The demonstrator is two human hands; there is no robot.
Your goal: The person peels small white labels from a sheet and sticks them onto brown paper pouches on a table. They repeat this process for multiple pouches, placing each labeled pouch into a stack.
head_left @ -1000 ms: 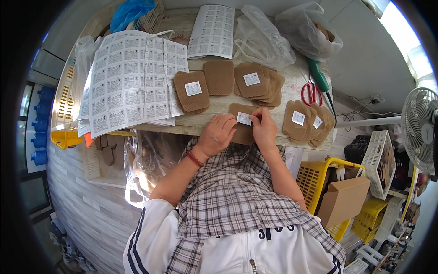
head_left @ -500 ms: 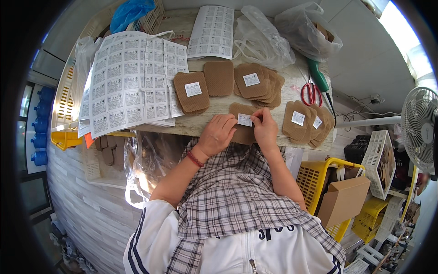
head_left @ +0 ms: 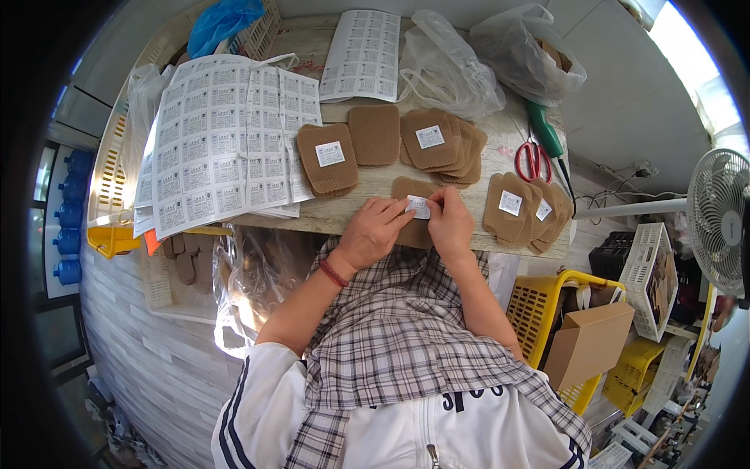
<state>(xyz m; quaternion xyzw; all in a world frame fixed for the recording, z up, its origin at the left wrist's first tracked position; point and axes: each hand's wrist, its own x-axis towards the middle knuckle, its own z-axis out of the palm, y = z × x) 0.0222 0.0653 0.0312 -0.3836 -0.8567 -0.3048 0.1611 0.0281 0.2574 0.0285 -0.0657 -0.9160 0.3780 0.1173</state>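
Note:
A brown textured pad point(head_left: 414, 188) with rounded corners lies at the front edge of the table, between my hands. On it is a small white printed label point(head_left: 419, 207). My left hand point(head_left: 373, 233) grips the pad's left side, its fingers bent and one fingertip at the label's left edge. Thumb and forefinger of my right hand point(head_left: 451, 227) pinch the label's right edge. Whether the label lies fully flat cannot be seen. Labelled pads stand in stacks at left point(head_left: 328, 178), behind point(head_left: 430, 148) and at right point(head_left: 509, 205). A pad without a label point(head_left: 374, 134) sits behind my hands.
Printed label sheets point(head_left: 211, 148) cover the table's left side, with another sheet point(head_left: 361, 55) at the back. Plastic bags point(head_left: 449, 66) lie beyond the pads. Red-handled scissors point(head_left: 533, 162) and a green-handled corded tool point(head_left: 544, 129) are at right. A yellow crate point(head_left: 539, 313) stands below right.
My right hand has shifted slightly left and its fingers have closed in over the label. My left fingertip has moved a little further over the label. The stacks stay put.

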